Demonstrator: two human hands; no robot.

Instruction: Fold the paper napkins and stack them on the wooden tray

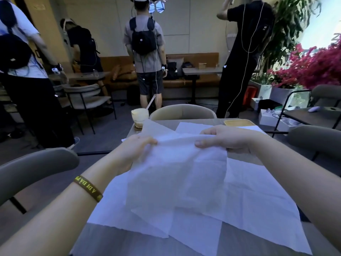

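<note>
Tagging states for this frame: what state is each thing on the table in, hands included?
Thin white paper napkin: lifted, hanging open.
Left hand: pinching its top edge.
Right hand: pinching its top edge.
White napkins flat on table: unfolded, overlapping.
Yellowish wooden tray: no napkins visible inside.
Glass of pale drink: upright, straw in.

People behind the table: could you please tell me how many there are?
4: person in white, far left; bending person in black beside them; person in grey, centre; upright person in black, right. Others may be hidden.
</note>
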